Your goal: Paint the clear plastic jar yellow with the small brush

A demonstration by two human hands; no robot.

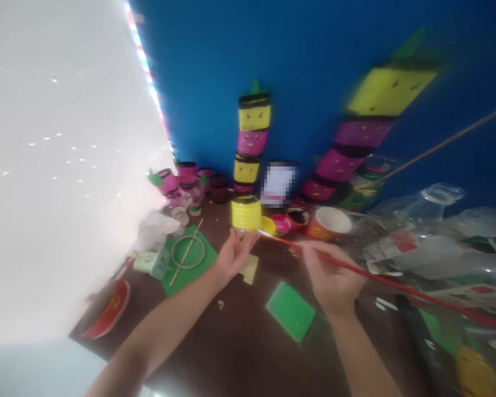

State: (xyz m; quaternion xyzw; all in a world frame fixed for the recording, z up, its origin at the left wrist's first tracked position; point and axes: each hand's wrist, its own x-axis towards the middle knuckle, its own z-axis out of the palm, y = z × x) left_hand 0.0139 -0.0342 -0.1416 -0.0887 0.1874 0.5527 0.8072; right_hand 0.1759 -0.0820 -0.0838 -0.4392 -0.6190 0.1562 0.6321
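My left hand [235,256] is closed around the bottom end of a yellow ribbed plastic cup [246,215], holding it up over the table. The cup has a dark rim. In the fingers of my right hand [333,275] is a long red paintbrush [370,274], its tip at the lower right edge of the cup; blur hides whether they touch. Small pots of yellow paint [267,225] and pink paint [281,223] stand just behind the brush, beside a dark paint pot [297,216].
A red and white paper cup [330,223] stands right of the pots. Tall stacks of painted cups with faces [253,142] rise against the blue wall. Green sheets [291,311] and a ring [188,252] lie on the brown table [231,353]. Clear plastic bottles [434,201] crowd the right.
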